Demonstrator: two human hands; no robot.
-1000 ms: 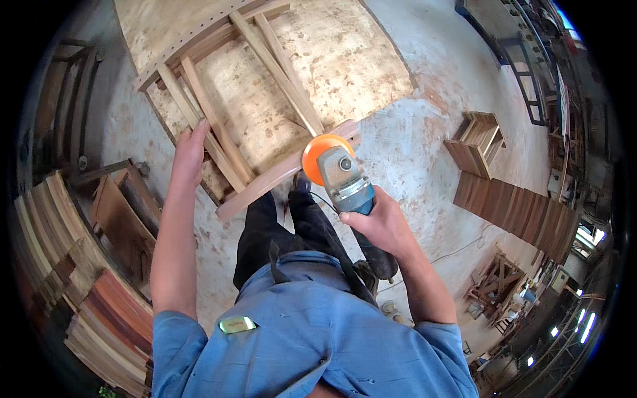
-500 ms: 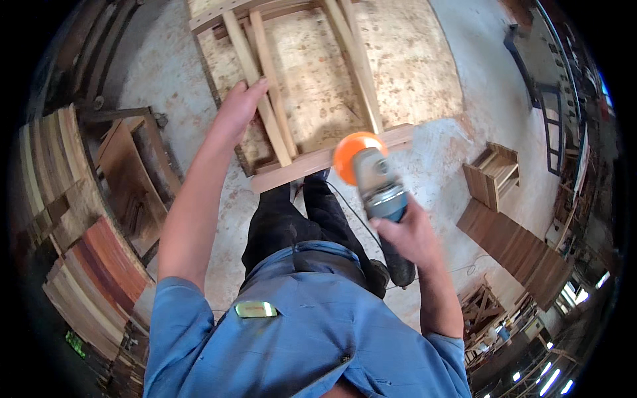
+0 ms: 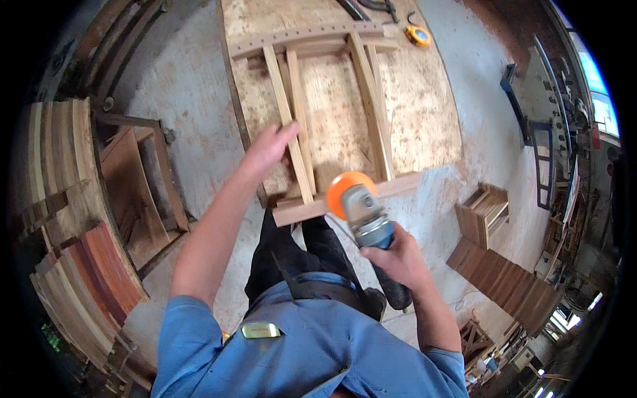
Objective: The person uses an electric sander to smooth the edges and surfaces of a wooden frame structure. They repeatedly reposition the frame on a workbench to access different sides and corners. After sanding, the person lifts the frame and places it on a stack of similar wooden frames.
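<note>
A wooden frame of light slats lies on a stained plywood worktop (image 3: 424, 113). My left hand (image 3: 273, 147) is closed round its left slat (image 3: 275, 83), about halfway along. In my right hand (image 3: 403, 259) is an angle grinder (image 3: 370, 222), gripped by its blue and black body. The grinder's orange disc (image 3: 337, 188) is over the frame's near rail (image 3: 298, 212), right of the middle of that rail. Whether the disc touches the wood cannot be made out. The far rail (image 3: 318, 32) has a row of small dark holes.
On the far worktop lie a yellow tape measure (image 3: 417, 36) and a dark clamp (image 3: 379, 6). Stacked boards (image 3: 56, 152) and a wooden frame with a panel (image 3: 133, 192) stand at left. At right are a small slatted wooden piece (image 3: 483, 213) and a slatted panel (image 3: 501, 282).
The head view has shifted, showing more of the worktop's far end. The grinder has moved left along the near rail. My left hand keeps its hold on the slat.
</note>
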